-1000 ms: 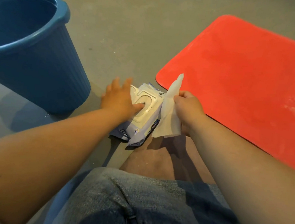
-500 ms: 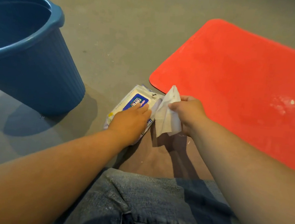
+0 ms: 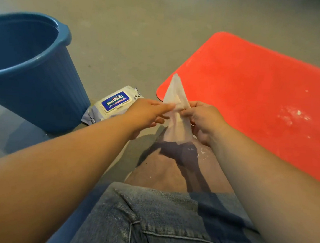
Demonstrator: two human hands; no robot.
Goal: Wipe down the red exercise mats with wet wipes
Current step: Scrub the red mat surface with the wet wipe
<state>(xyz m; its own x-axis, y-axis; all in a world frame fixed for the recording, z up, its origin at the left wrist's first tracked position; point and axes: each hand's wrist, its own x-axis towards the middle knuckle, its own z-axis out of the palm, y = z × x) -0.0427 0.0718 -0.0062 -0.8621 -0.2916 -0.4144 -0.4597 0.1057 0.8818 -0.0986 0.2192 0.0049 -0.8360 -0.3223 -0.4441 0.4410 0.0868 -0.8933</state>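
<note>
Wet wipe (image 3: 177,128) hangs over bare knee (image 3: 172,172), pinched by both hands, L hand (image 3: 146,114) on its left edge & R hand (image 3: 203,121) on its right, near corner of red mat (image 3: 254,100) lying flat on floor (image 3: 134,32); wipes pack (image 3: 114,103), lid down, just beside blue bucket (image 3: 32,90).

Just 1 view here, worn on the head, angled forward and steeply down over the person's own lap (image 3: 165,228). The left hand (image 3: 146,114) and right hand (image 3: 203,123) reach in from the bottom corners, close to the lens, meeting mid-frame. Grey floor (image 3: 143,32) fills the top.
</note>
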